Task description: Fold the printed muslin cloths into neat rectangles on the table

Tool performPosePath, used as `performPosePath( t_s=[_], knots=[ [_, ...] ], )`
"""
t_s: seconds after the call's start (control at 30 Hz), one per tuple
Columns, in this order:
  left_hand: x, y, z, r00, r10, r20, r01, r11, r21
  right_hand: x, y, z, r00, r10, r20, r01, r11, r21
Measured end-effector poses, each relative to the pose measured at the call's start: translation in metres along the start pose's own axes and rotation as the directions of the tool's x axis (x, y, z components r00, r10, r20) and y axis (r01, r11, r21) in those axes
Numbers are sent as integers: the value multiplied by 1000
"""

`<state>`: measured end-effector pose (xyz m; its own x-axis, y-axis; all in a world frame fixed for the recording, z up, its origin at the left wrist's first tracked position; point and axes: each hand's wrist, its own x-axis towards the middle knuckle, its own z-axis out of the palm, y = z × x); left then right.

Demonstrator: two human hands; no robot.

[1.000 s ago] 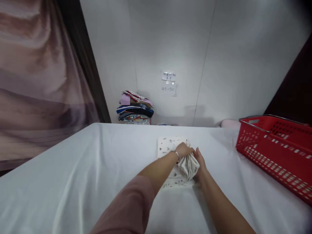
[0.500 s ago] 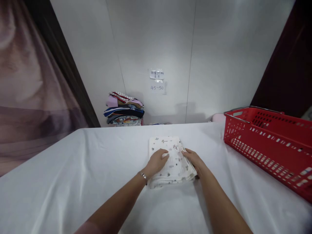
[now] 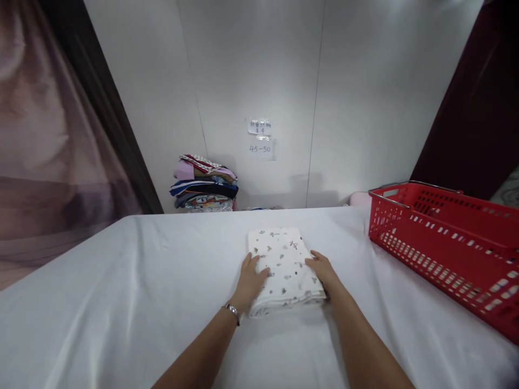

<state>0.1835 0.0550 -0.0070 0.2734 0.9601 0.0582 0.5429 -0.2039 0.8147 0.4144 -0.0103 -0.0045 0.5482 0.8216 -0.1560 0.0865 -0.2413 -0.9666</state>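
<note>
I see the folded white cotton cloth with small grey-brown leaf prints (image 3: 284,259) lying flat on the white cloth-covered surface (image 3: 182,281), directly between the two hands, just forward of the wrists. Its longer direction seems to run away from the person, so each hand has one long side next to it.

The left hand (image 3: 250,281) has the fingers and thumb spread apart, the thumb reaching over the left side of the cloth. The right hand (image 3: 324,270) touches the right side; part of its fingers is hidden, and I cannot tell if it pinches any layer. Both hands are about equally near.

The front edge of the cloth, where the layers show, faces the person. To the left there is wide open room. To the right, the red perforated plastic basket (image 3: 438,254) stands well apart, nearer the right hand. The far edge of the surface lies behind the cloth, with some free space between.
</note>
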Motion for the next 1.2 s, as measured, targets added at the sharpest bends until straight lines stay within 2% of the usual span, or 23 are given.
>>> performPosePath(
  t_s=[0.13,0.23,0.33,0.5,0.6,0.67,0.77,0.83,0.93,1.0,1.07,1.13,1.2],
  knots=[
    [0,-3,-4,996,-87,-6,87,995,-44,1,0,-5,1000,-16,-2,15,988,-151],
    [2,2,-13,983,-184,-1,183,980,-81,1,-2,-8,999,-37,-13,32,960,-280],
    [4,10,-18,966,-254,40,257,963,-78,2,-2,-13,999,-48,26,54,926,-374],
    [13,25,-26,963,-223,150,257,925,-278,-3,-5,-15,992,-48,119,97,886,-454],
    [26,28,-50,985,-163,58,173,948,-266,-15,-7,0,978,-58,200,144,884,-444],
    [36,20,-70,992,-125,18,126,980,-152,-26,-6,16,966,-54,252,162,888,-430],
    [41,-3,-92,982,-165,90,168,986,-20,-42,-2,39,946,15,324,127,902,-412],
    [38,-18,-97,966,-227,126,228,974,8,-48,-2,47,944,14,329,124,911,-394],
    [32,-27,-96,965,-250,82,244,967,77,-51,-4,48,954,-56,295,167,915,-367],
    [26,-21,-96,980,-201,7,197,965,171,-52,-8,45,947,-19,321,143,919,-368],
    [19,-10,-95,997,-73,-36,81,959,272,-53,-11,43,932,54,359,93,921,-379],
    [8,1,-91,995,99,-12,-89,939,332,-53,-13,42,920,89,381,69,922,-382],
    [-9,9,-81,968,240,68,-249,907,339,-52,-12,42,923,58,380,100,918,-384]
  ],
)
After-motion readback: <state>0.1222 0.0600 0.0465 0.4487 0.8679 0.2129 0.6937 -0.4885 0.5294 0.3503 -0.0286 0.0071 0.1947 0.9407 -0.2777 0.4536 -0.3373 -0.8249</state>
